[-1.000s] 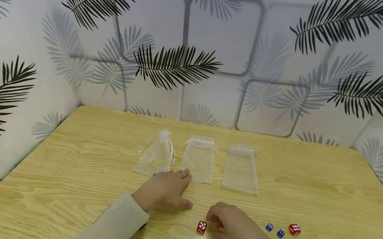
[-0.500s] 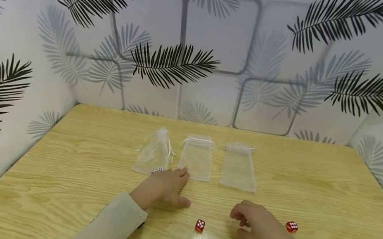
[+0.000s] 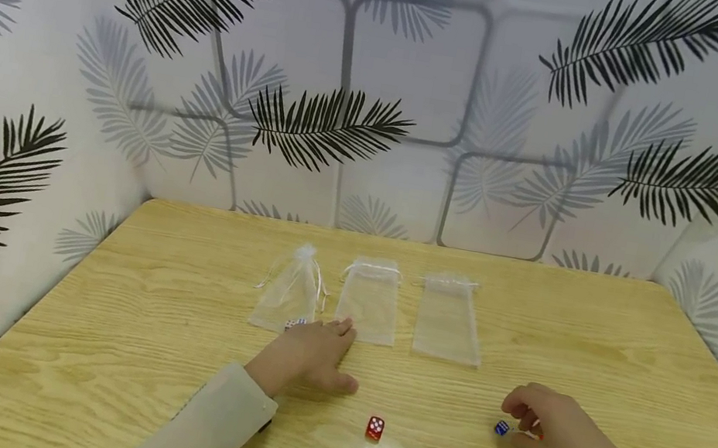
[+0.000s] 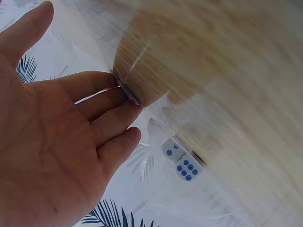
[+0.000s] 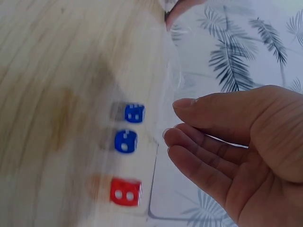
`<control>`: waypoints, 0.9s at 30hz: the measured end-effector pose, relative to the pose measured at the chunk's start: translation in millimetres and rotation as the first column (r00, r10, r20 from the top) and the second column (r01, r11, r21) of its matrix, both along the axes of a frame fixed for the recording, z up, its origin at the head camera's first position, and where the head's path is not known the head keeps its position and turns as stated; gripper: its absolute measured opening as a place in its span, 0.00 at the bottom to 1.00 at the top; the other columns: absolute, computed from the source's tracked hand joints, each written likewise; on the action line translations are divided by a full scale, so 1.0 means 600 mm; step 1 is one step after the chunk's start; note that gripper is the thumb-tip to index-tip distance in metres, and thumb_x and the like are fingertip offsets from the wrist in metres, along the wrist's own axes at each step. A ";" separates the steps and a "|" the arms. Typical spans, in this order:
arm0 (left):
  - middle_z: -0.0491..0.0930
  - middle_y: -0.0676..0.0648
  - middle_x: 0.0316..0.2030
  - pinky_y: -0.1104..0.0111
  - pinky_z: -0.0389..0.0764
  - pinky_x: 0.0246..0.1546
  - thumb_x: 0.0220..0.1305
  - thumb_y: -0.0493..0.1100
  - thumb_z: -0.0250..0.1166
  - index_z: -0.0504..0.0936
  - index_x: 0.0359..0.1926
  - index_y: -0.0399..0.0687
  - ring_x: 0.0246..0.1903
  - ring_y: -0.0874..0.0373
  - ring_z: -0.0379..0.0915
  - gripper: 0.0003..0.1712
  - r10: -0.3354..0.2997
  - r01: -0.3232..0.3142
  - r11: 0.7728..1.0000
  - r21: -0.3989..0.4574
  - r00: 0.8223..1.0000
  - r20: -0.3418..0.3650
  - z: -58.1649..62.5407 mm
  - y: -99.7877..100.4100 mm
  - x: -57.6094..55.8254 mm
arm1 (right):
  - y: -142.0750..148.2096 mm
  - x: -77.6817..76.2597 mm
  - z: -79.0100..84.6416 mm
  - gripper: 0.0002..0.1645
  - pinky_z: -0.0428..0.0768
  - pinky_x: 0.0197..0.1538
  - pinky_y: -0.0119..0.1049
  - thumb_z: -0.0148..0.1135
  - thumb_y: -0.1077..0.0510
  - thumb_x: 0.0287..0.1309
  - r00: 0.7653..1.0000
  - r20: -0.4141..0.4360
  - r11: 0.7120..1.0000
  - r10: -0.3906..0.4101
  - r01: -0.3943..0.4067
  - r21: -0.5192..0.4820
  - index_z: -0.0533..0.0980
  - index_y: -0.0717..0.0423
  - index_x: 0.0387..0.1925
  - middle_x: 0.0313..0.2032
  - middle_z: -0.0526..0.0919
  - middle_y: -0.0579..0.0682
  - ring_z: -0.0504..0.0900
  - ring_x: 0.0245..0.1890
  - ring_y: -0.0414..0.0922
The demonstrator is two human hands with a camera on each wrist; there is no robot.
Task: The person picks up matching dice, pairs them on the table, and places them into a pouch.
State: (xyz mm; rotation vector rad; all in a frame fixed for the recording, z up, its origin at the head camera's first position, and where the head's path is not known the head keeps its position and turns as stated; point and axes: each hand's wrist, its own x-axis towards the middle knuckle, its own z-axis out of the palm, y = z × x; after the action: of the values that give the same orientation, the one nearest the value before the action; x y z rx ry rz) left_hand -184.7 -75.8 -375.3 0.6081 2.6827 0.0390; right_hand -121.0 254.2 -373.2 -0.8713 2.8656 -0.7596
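My left hand [image 3: 313, 358] rests with fairly straight fingers at the lower edge of the middle sheer drawstring bag [image 3: 369, 300]. Beside it, the left bag [image 3: 287, 295] is drawn in at its neck and contains white dice [image 4: 187, 166] with blue dots. Over the table's right part hovers my right hand [image 3: 560, 440], fingers loosely bent and holding nothing. Close to its fingertips lies a blue die [image 3: 501, 427]; the right wrist view shows a second blue die [image 5: 126, 141] and a red die [image 5: 126, 192]. Another red die [image 3: 375, 428] lies between the hands.
A third sheer bag [image 3: 451, 321] lies flat to the right of the middle one. The wood-grain table [image 3: 165, 287] meets a leaf-patterned backdrop [image 3: 394, 182] at its back and sides.
My right hand has moved right, away from the red die in the middle, to the blue dice and the other red die. The left hand stays in place.
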 end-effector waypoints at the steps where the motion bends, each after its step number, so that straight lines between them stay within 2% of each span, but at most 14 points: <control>1: 0.52 0.48 0.73 0.54 0.61 0.68 0.61 0.65 0.58 0.56 0.73 0.46 0.71 0.51 0.52 0.48 -0.001 0.001 1.000 0.000 1.000 -0.002 0.000 0.000 0.000 | 0.008 0.000 0.001 0.17 0.79 0.31 0.29 0.70 0.67 0.45 1.000 0.011 1.000 -0.012 0.012 0.003 0.76 0.60 0.39 0.36 0.81 0.48 0.78 0.31 0.35; 6: 0.52 0.48 0.73 0.53 0.61 0.68 0.60 0.66 0.58 0.56 0.72 0.45 0.71 0.51 0.52 0.48 -0.002 0.002 1.000 -0.004 1.000 -0.012 0.002 0.002 -0.002 | 0.041 -0.001 0.004 0.16 0.79 0.30 0.29 0.71 0.68 0.44 0.997 -0.031 0.998 -0.067 0.067 0.000 0.76 0.61 0.38 0.35 0.81 0.48 0.77 0.29 0.32; 10: 0.53 0.47 0.73 0.56 0.61 0.69 0.61 0.66 0.58 0.57 0.72 0.45 0.72 0.52 0.51 0.47 -0.009 0.009 1.000 -0.005 1.000 -0.011 0.002 0.002 0.000 | 0.061 0.000 0.002 0.15 0.79 0.30 0.29 0.71 0.68 0.43 0.988 -0.050 0.989 -0.143 0.144 0.019 0.77 0.61 0.36 0.33 0.80 0.47 0.76 0.28 0.30; 13: 0.53 0.47 0.73 0.58 0.60 0.69 0.61 0.65 0.58 0.57 0.72 0.45 0.72 0.53 0.51 0.47 -0.013 0.013 1.000 -0.004 1.000 -0.013 0.001 0.002 0.002 | 0.075 -0.002 -0.001 0.14 0.79 0.30 0.29 0.70 0.67 0.45 0.982 -0.006 0.980 -0.191 0.191 0.048 0.77 0.61 0.36 0.33 0.80 0.47 0.76 0.27 0.30; 17: 0.54 0.47 0.73 0.58 0.60 0.69 0.61 0.65 0.58 0.57 0.72 0.45 0.72 0.53 0.51 0.47 -0.014 0.014 1.000 -0.005 1.000 -0.018 0.000 0.001 0.002 | 0.086 -0.006 -0.013 0.16 0.76 0.28 0.29 0.71 0.64 0.45 0.979 0.041 0.978 -0.199 0.196 0.069 0.77 0.61 0.39 0.32 0.79 0.46 0.75 0.27 0.29; 20: 0.54 0.47 0.73 0.59 0.60 0.69 0.61 0.65 0.58 0.57 0.72 0.45 0.72 0.54 0.51 0.47 -0.020 0.020 1.000 -0.009 1.000 -0.019 0.000 0.002 0.001 | 0.090 -0.009 -0.025 0.21 0.75 0.28 0.29 0.74 0.59 0.44 0.977 0.078 0.980 -0.196 0.193 0.048 0.76 0.61 0.41 0.32 0.78 0.46 0.73 0.27 0.28; 23: 0.53 0.47 0.73 0.60 0.60 0.69 0.62 0.66 0.57 0.56 0.72 0.44 0.72 0.54 0.51 0.47 -0.024 0.024 1.000 -0.012 0.999 -0.021 0.001 0.003 0.000 | 0.093 -0.013 -0.034 0.24 0.75 0.29 0.28 0.74 0.56 0.44 0.969 0.159 0.982 -0.187 0.187 0.018 0.76 0.61 0.42 0.32 0.79 0.47 0.74 0.27 0.27; 27: 0.53 0.46 0.73 0.60 0.60 0.69 0.62 0.66 0.57 0.56 0.72 0.44 0.72 0.53 0.51 0.48 -0.024 0.023 1.000 -0.015 0.999 -0.025 0.000 0.002 0.000 | 0.095 -0.018 -0.042 0.23 0.74 0.28 0.28 0.73 0.55 0.47 0.963 0.230 0.989 -0.144 0.150 -0.010 0.75 0.61 0.42 0.31 0.79 0.46 0.72 0.27 0.27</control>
State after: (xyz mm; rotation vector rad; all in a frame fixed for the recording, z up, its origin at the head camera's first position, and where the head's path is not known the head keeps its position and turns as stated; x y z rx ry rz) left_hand -184.7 -74.5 -375.2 0.6392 2.6967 0.0049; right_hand -131.6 311.2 -398.2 -0.5368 2.7416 -0.8533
